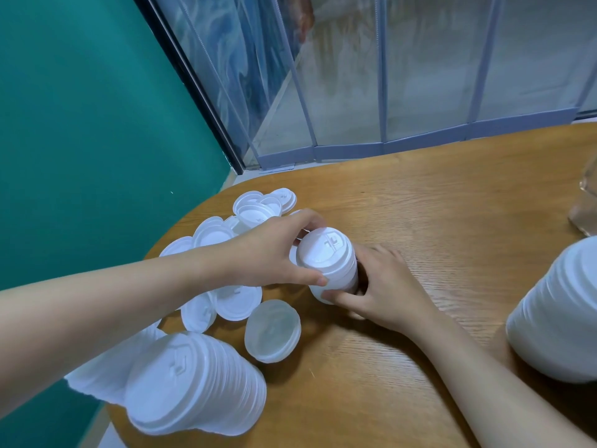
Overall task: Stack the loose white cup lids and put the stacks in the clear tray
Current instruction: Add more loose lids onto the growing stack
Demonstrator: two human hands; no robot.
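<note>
A short stack of white cup lids point(326, 253) stands on the wooden table point(436, 205) at the centre. My left hand point(271, 253) grips its top lid from the left, thumb in front and fingers behind. My right hand point(384, 286) holds the stack's base from the right, thumb under its front edge. Several loose lids point(239, 299) lie scattered to the left and behind. A tall finished stack point(197, 386) leans at the near left, and another tall stack point(559, 315) stands at the right edge. A clear tray point(586, 202) shows partly at the far right.
One lid point(273, 331) lies upside down just in front of my left hand. The table's rounded edge runs close behind the loose lids on the left, with a green wall point(80, 124) beyond. A clear strip curtain point(387, 76) hangs behind the table.
</note>
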